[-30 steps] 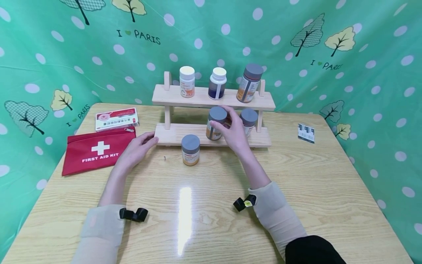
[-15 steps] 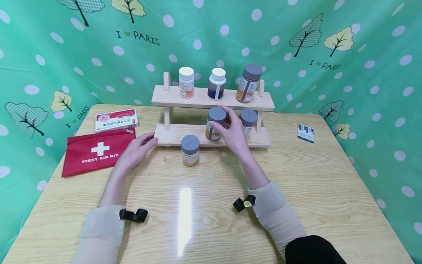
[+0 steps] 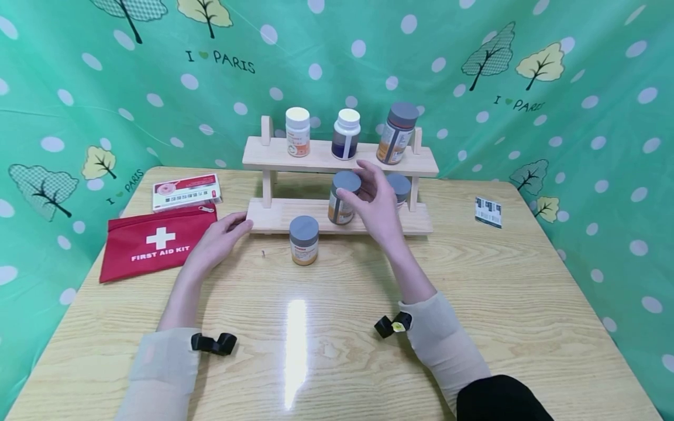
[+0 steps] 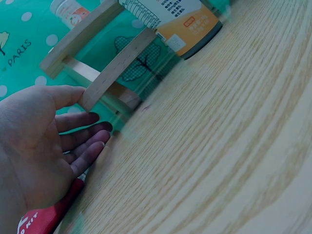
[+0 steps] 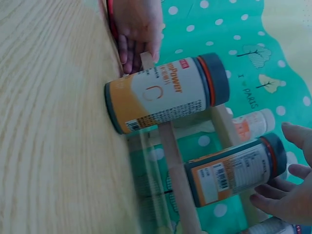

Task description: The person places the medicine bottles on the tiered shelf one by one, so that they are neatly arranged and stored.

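Observation:
A two-tier wooden rack (image 3: 271, 214) stands at the back of the table. My left hand (image 3: 218, 240) touches the left end of its lower shelf; in the left wrist view the thumb meets the shelf end and the fingers hang loose below. On the lower shelf stands a grey-capped supplement jar (image 3: 341, 206). My right hand (image 3: 380, 213) is beside it with thumb and fingers spread, a small gap showing around the cap in the right wrist view. Another grey-capped jar (image 3: 399, 185) is partly hidden behind this hand. A third grey-capped jar (image 3: 303, 241) stands on the table before the rack.
The upper shelf bears two white-capped bottles, one orange-labelled (image 3: 298, 133) and one dark blue (image 3: 345, 135), and a tall grey-capped jar (image 3: 396, 134). At left lie a medicine box (image 3: 186, 193) and a red first aid pouch (image 3: 158, 242). A blister pack (image 3: 488, 212) lies at right.
The right hand's fingers have spread and let go of the jar on the lower shelf, shifting slightly right. That jar stays in place. The left hand has not moved.

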`<state>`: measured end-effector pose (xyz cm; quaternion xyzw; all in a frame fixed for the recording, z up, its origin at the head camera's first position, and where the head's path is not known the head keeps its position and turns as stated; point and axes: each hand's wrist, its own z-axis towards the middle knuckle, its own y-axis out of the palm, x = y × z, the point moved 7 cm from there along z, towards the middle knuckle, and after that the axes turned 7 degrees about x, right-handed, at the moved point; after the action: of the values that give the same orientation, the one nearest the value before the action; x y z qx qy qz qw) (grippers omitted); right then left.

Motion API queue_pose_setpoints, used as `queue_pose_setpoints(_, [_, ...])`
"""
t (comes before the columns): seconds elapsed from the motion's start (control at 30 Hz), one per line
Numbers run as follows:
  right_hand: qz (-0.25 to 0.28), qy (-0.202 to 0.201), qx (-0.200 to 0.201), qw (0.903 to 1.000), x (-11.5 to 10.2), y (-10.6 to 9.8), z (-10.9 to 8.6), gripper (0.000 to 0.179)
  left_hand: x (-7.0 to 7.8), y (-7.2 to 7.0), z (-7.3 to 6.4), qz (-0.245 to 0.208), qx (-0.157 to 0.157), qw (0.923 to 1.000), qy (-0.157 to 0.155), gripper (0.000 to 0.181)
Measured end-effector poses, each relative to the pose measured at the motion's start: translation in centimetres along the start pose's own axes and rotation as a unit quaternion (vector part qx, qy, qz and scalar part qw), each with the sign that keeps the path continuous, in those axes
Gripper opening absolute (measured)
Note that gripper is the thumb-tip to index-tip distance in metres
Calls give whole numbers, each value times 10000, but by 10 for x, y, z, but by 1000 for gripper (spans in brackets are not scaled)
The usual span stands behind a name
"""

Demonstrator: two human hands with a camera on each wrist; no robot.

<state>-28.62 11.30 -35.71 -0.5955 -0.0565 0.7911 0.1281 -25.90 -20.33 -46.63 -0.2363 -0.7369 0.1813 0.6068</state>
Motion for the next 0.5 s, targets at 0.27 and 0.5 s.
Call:
queue_pose_setpoints(0.27, [203, -397, 334, 9984, -23, -8, -7, 60, -1, 0, 1, 38, -24, 10000, 15, 80])
queue_pose_setpoints(0.5, [817, -1140, 589, 9884, -49, -14, -18, 42, 0, -1, 0, -13, -12, 10000, 36, 80])
